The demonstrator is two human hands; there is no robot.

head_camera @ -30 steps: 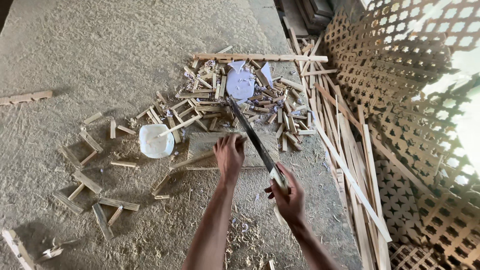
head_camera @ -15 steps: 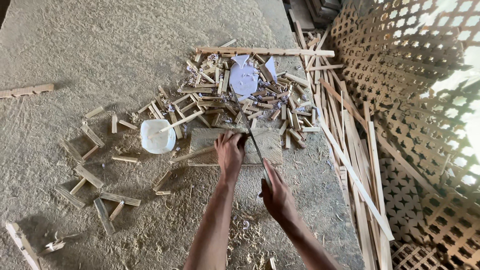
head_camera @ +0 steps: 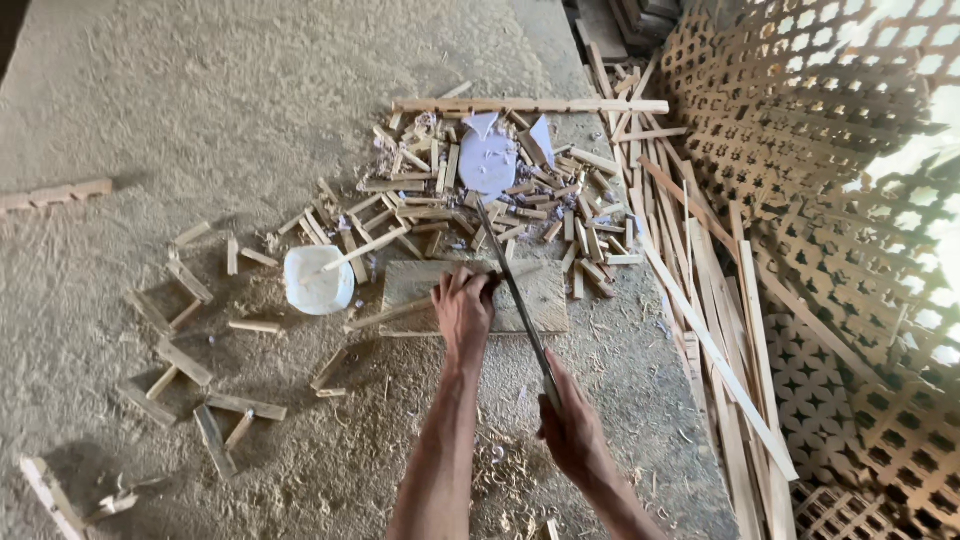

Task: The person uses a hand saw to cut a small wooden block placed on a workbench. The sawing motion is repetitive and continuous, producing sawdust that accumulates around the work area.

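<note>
A thin wooden strip (head_camera: 400,310) is lying across a flat wooden board (head_camera: 540,300) at the centre of the frame, its long axis running from lower left up towards the right. The left hand (head_camera: 463,308) is pressing down on it, fingers curled over the strip where it crosses the board. A long saw blade (head_camera: 512,290) is resting just right of those fingers, slanting from the upper middle down to the lower right, where the right hand (head_camera: 572,432) is wrapped tight around its handle. So the strip is lying above and left of the sawing grip, nearly crosswise to the blade, and the left hand is much the nearer to it.

A white bowl (head_camera: 318,280) holding a stick is sitting just left of the board. A heap of short offcuts (head_camera: 440,200) and a white sheet (head_camera: 488,165) are lying beyond it, in line with the blade's tip. Long slats (head_camera: 700,330) are lying along the right, beside lattice panels (head_camera: 830,200). Sawdust is covering the floor (head_camera: 150,120).
</note>
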